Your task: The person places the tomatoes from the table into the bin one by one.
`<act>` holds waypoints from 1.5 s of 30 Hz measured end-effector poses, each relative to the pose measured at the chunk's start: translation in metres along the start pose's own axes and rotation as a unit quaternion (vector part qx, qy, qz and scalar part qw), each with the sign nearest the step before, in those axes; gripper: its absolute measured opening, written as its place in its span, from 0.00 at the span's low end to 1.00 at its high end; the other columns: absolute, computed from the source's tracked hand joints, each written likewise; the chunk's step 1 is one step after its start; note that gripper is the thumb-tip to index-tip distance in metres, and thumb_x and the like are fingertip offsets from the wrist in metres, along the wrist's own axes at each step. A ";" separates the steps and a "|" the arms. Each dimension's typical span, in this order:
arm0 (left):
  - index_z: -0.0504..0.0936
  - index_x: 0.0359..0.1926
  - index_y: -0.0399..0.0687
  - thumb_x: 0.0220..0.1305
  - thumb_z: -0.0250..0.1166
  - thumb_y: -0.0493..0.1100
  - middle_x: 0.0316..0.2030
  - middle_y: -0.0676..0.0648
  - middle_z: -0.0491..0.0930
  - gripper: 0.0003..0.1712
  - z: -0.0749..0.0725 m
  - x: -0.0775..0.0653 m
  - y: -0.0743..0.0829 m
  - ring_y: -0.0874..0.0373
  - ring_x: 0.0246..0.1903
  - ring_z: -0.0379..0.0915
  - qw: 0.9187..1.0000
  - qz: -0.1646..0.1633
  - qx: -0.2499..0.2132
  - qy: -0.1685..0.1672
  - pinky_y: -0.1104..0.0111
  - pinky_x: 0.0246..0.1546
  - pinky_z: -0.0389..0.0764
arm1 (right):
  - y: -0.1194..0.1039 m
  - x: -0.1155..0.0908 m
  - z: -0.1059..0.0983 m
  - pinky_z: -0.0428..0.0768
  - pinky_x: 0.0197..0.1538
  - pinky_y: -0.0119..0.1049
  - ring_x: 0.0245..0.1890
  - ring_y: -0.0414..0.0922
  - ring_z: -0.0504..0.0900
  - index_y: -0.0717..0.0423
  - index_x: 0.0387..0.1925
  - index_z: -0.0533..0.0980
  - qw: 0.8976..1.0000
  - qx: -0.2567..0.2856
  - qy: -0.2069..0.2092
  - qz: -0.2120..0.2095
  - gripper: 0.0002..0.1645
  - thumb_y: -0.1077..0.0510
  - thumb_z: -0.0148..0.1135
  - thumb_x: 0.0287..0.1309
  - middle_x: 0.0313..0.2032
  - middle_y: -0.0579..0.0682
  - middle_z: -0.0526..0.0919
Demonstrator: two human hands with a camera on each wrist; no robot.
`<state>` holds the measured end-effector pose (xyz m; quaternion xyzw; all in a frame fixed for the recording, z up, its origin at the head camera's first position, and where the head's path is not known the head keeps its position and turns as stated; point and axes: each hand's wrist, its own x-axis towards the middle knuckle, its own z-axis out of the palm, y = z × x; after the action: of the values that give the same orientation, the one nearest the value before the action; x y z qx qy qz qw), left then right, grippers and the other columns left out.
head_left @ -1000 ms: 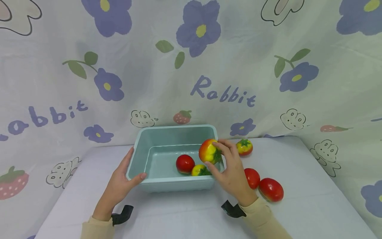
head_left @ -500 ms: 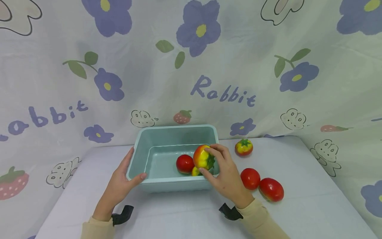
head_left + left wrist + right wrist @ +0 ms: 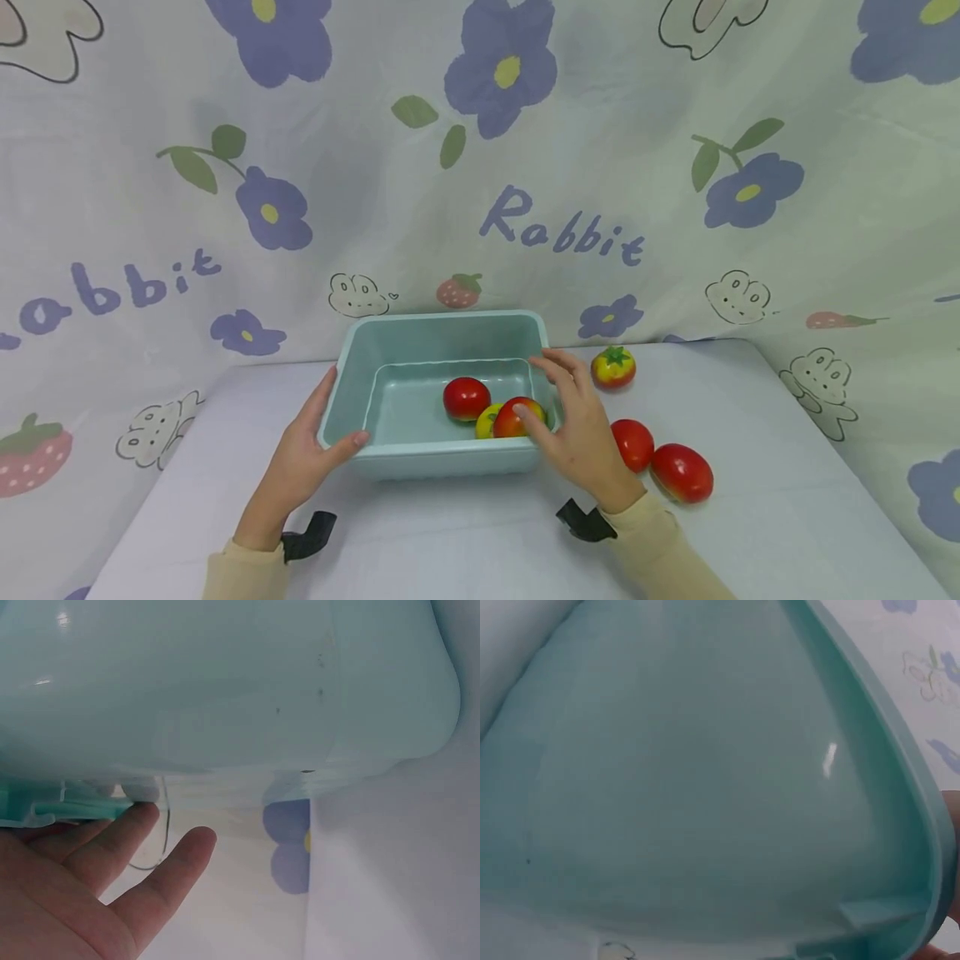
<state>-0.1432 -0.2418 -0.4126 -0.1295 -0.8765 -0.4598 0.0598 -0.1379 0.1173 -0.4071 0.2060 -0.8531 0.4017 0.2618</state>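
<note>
My left hand (image 3: pixel 300 454) holds the near left corner of a pale blue-green plastic bin (image 3: pixel 442 449), thumb over the rim and fingers along the outer side. In the left wrist view, those fingers (image 3: pixel 176 874) reach up under the rim. My right hand (image 3: pixel 588 437) is at the bin's right side, fingers spread, its thumb overlapping a red-and-yellow toy tomato (image 3: pixel 509 424). That tomato lies inside, partly over a yellow one (image 3: pixel 487 422). To their left is a glossy red tomato (image 3: pixel 467 398). In the right wrist view, the bin's outer wall (image 3: pixel 690 780) covers most of the scene.
Right of the bin, a red-and-yellow toy tomato (image 3: pixel 613 367) with green leaves rests on the white tablecloth (image 3: pixel 450 533). Nearer lie a round red one (image 3: pixel 633 446), partly behind my right hand, and an oval red fruit (image 3: pixel 682 473). A printed curtain (image 3: pixel 420 208) hangs behind.
My right hand has lowered the red-and-yellow tomato into the bin and let go of it, then drawn slightly back to the right. The left hand has stayed on the bin.
</note>
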 end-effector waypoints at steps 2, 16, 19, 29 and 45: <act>0.43 0.81 0.52 0.61 0.72 0.45 0.78 0.39 0.48 0.58 0.000 0.001 0.000 0.34 0.72 0.50 1.000 0.000 -0.001 0.000 0.31 0.63 0.59 | 0.004 0.002 -0.002 0.82 0.55 0.50 0.61 0.50 0.72 0.54 0.66 0.70 1.000 0.002 0.011 -0.001 0.37 0.57 0.74 0.56 0.66 0.56 0.68; 0.43 0.81 0.52 0.61 0.72 0.46 0.78 0.40 0.48 0.58 0.001 0.002 0.000 0.35 0.73 0.49 1.000 -0.013 -0.001 -0.001 0.31 0.64 0.58 | 0.037 0.021 -0.027 0.81 0.54 0.56 0.59 0.56 0.75 0.62 0.63 0.72 0.995 0.014 0.092 0.034 0.31 0.60 0.71 0.58 0.62 0.61 0.70; 0.43 0.81 0.52 0.61 0.71 0.46 0.78 0.39 0.47 0.58 0.000 0.001 0.001 0.35 0.73 0.48 1.000 -0.013 0.003 -0.001 0.31 0.64 0.57 | 0.040 0.028 -0.032 0.81 0.55 0.56 0.60 0.56 0.74 0.64 0.62 0.72 0.995 0.008 0.096 0.041 0.31 0.60 0.70 0.59 0.61 0.63 0.70; 0.43 0.81 0.50 0.61 0.72 0.46 0.79 0.41 0.47 0.58 0.002 0.001 -0.002 0.37 0.74 0.46 1.000 -0.012 -0.011 -0.004 0.32 0.66 0.55 | 0.064 0.051 -0.051 0.79 0.57 0.58 0.58 0.61 0.73 0.66 0.62 0.71 0.992 -0.020 0.070 0.099 0.28 0.57 0.64 0.65 0.59 0.67 0.69; 0.42 0.81 0.50 0.61 0.72 0.47 0.78 0.40 0.47 0.58 0.000 0.001 -0.001 0.36 0.73 0.48 1.000 -0.014 -0.010 -0.003 0.32 0.64 0.58 | 0.103 0.068 -0.068 0.69 0.63 0.65 0.63 0.67 0.67 0.64 0.69 0.66 0.967 -0.081 -0.056 0.237 0.36 0.45 0.57 0.70 0.66 0.73 0.62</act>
<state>-0.1442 -0.2426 -0.4135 -0.1195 -0.8735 -0.4694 0.0498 -0.2290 0.2227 -0.3883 -0.0019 -0.9204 0.3696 0.1272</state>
